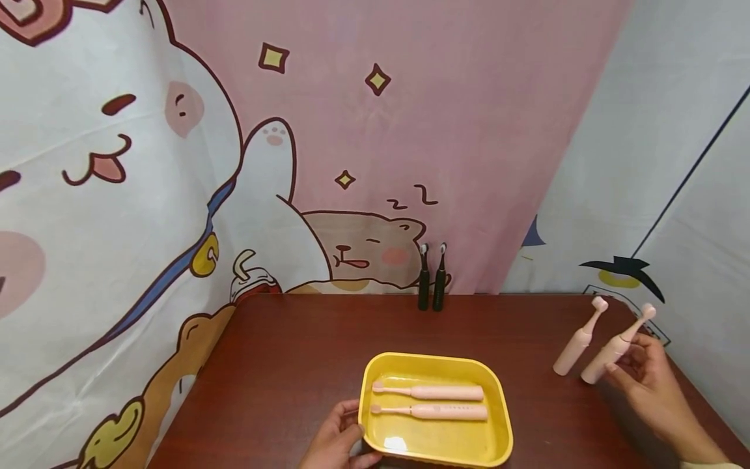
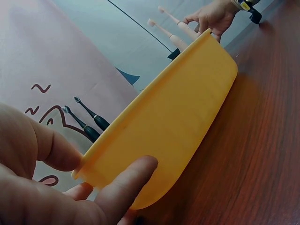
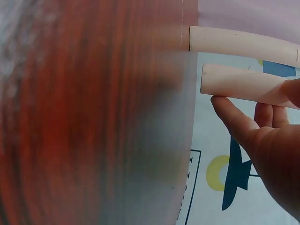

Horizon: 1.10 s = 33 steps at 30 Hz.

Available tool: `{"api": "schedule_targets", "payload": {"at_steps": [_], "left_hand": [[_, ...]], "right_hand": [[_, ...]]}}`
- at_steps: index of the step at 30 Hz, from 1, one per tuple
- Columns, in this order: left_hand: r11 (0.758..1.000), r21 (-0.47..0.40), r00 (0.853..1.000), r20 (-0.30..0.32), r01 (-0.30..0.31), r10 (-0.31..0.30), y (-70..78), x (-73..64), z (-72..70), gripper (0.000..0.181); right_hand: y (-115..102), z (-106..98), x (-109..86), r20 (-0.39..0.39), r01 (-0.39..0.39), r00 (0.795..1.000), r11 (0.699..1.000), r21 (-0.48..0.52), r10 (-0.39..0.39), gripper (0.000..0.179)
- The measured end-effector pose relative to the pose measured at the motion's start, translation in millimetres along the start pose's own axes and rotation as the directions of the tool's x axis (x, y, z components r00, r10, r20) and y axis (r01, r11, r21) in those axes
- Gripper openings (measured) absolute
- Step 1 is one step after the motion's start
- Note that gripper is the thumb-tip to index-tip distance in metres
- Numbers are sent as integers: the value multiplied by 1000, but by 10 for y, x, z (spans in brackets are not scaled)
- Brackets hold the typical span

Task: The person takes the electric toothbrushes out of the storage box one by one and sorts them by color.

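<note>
My left hand (image 1: 336,435) holds the near left corner of a yellow tray (image 1: 507,430). In the left wrist view, the thumb lies along the outer wall of the tray (image 2: 173,117). Two pink electric toothbrushes lie side by side in it, an upper one (image 1: 448,392) and a lower one (image 1: 451,412). At the right of the table, my right hand (image 1: 647,384) holds a pink electric toothbrush (image 1: 611,352), its fingers and thumb about the handle. Just left of it stands another pink electric toothbrush (image 1: 574,348), apart from the hand.
Two black electric toothbrushes, one on the left (image 1: 424,286) and one on the right (image 1: 439,290), stand near the back edge of the dark red wooden table (image 1: 281,365). A cartoon-printed cloth (image 1: 469,130) hangs behind the table and along both sides.
</note>
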State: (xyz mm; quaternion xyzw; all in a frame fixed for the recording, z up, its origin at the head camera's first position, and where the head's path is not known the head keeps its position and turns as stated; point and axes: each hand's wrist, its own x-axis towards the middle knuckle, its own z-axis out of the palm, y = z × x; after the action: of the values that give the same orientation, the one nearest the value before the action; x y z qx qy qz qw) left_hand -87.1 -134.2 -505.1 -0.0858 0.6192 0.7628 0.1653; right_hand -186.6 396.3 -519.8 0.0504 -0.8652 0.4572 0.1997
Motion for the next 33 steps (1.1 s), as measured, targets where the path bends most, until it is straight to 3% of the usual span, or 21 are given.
{"api": "schedule_targets", "payload": {"at_steps": [7,21,33], "left_hand": [[1000,-8,1000,9,-7,7,8,-12,-5,57],[1000,-19,1000,12,-13,13,-31,-4,-21,56],[1000,-26,1000,14,3,-3,3,-4,-9,55]], "right_hand": [[-9,0,20,42,-32,999,999,-31,34,68],[22,67,127,77,14,997,996,-83,-8,56],[15,101,160,83,40,996,997,-70,-35,56]]}}
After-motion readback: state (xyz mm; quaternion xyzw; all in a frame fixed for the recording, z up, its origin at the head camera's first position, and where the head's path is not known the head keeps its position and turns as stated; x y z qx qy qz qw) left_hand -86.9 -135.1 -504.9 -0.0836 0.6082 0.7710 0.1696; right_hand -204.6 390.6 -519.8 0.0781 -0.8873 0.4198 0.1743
